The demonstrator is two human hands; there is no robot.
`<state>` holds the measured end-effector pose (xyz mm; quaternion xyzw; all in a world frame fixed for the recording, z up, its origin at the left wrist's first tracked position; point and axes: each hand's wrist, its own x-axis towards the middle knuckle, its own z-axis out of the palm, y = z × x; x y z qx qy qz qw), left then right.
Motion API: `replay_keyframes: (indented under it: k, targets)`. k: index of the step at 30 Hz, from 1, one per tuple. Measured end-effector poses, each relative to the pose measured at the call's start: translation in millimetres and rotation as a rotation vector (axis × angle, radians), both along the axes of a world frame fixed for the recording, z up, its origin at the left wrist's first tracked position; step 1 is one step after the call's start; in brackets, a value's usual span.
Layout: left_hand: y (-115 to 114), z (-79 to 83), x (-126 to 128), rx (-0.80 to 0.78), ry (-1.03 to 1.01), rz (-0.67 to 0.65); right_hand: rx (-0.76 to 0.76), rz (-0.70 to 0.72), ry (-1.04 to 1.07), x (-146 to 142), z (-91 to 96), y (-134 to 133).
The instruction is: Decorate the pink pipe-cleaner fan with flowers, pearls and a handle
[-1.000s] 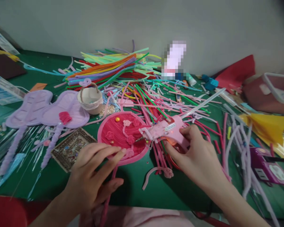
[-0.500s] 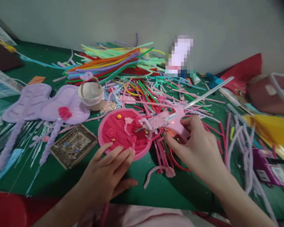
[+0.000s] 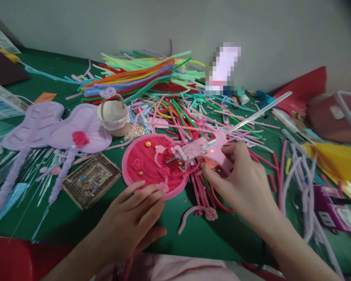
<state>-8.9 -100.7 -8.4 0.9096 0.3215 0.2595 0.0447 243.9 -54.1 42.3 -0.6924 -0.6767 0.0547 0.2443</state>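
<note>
My right hand (image 3: 241, 183) grips a pink hot glue gun (image 3: 218, 146), with a clear glue stick (image 3: 259, 113) jutting from its back. The gun's nozzle hovers over or near a round pink-and-red disc (image 3: 146, 187) made of pipe cleaners. On the disc are small pink flowers (image 3: 164, 171), a pink stem and golden beads (image 3: 148, 144). Fingers spread, my left hand (image 3: 137, 218) rests on the disc's lower edge, its fingertips by the lowest flower. A loose pink flower on a curved stem (image 3: 211, 213) lies on the table between my hands.
Behind the disc lie bundled coloured pipe cleaners (image 3: 131, 82) and many loose pieces. On the left are lilac butterfly-shaped pieces (image 3: 78, 130), a small white basket (image 3: 112, 117) and a tray of gems (image 3: 90, 180). A purple device (image 3: 336, 208) and a clear-lidded box (image 3: 336, 117) stand right.
My left hand has slid slightly down and left, showing more of the lowest flower. The glue gun stays almost in place in my right hand.
</note>
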Motion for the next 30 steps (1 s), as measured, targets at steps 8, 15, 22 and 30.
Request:
replay_keyframes:
  k: [8, 15, 22, 30]
  targets:
    - [4.2, 2.4, 5.2, 0.042, 0.046, -0.055, -0.025, -0.007, 0.005, -1.4, -1.4, 0.5]
    - [1.8, 5.9, -2.7, -0.069, -0.073, 0.015, 0.016, 0.016, -0.005, 5.0, -0.6, -8.9]
    - [-1.3, 4.4, -1.9, -0.202, -0.081, 0.089, 0.096, 0.024, -0.114, 21.1, -12.9, -47.0]
    - [-6.4, -0.7, 1.4, -0.266, -0.089, 0.163, 0.192, 0.131, -0.193, 10.4, -25.3, -59.1]
